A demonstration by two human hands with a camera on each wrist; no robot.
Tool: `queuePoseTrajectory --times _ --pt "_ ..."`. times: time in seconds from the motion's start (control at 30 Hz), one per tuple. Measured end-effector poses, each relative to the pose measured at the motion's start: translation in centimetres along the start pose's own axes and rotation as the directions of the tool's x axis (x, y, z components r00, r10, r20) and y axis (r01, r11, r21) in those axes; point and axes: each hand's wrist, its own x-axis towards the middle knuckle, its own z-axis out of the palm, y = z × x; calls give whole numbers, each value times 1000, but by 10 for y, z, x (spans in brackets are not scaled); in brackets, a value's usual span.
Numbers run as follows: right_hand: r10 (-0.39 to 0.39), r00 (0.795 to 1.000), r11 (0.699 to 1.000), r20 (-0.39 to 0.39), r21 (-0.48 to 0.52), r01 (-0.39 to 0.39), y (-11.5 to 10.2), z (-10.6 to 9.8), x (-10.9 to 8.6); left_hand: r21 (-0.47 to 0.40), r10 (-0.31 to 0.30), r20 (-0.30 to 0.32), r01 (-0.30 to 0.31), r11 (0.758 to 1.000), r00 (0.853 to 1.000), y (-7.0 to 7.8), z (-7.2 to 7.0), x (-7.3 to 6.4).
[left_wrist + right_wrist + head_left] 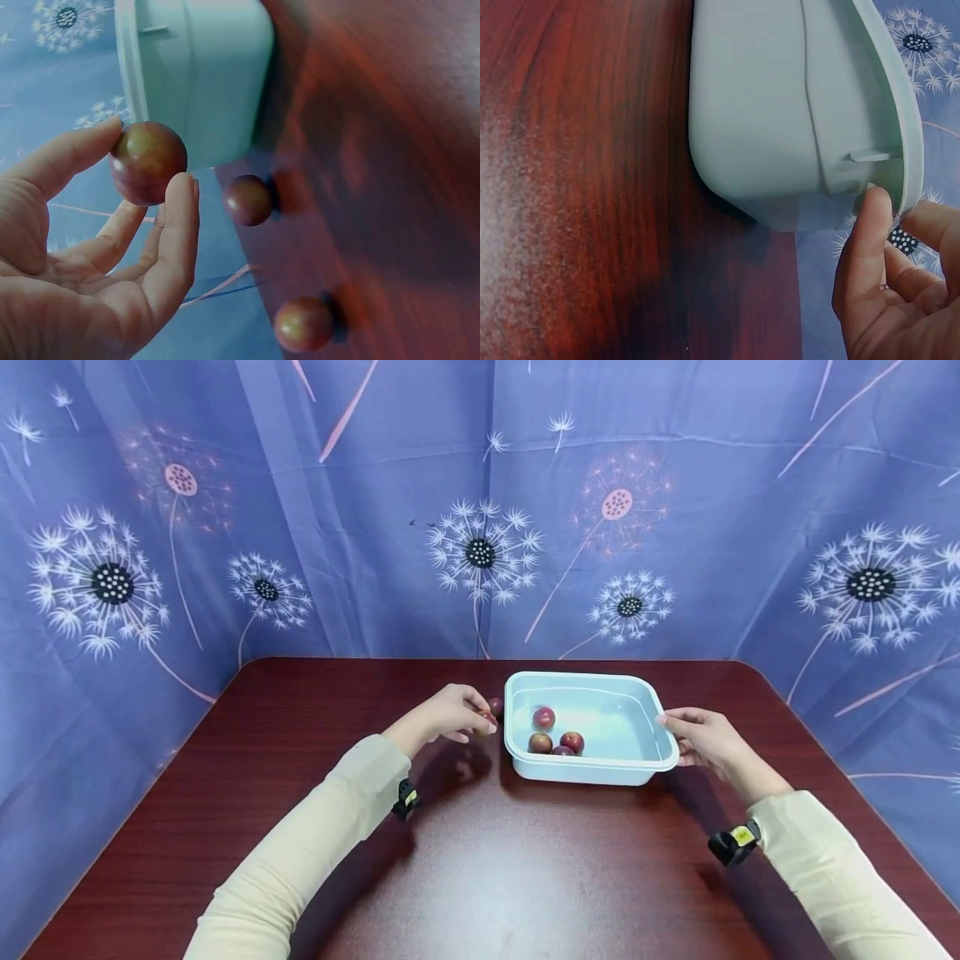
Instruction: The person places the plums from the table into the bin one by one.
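My left hand (pixel 452 713) pinches a reddish-brown plum (pixel 148 163) between thumb and fingertips, held above the table just left of a pale blue plastic tub (pixel 618 722). In the left wrist view two more plums lie on the table beyond it, one plum (pixel 249 200) close to the tub and another plum (pixel 304 324) farther off. Several plums (pixel 543 718) sit inside the tub, gathered toward its left and near side. At the tub's right end my right hand (pixel 708 742) grips the rim (pixel 909 120), thumb on top and fingers under the lip.
The tub stands upright on a dark reddish wooden table (pixel 480 860), toward its back edge. A blue curtain (pixel 375 543) with dandelion prints hangs behind the table and along both sides. A black strap device (pixel 735 843) sits at each wrist.
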Motion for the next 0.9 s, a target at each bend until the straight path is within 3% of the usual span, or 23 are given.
queuePoseTrajectory --times 0.23,0.5,0.9 --pt "11 1000 1000 -3 -13 -11 -2 0 0 -23 20 10 -20 1000 1000 19 -3 -3" --pt "16 1000 1000 4 -24 -16 -3 -2 -2 -40 15 22 -15 999 1000 40 3 -1" --pt "6 1000 999 -4 -32 -6 -2 0 0 -72 76 65 -71 995 995 50 16 9"
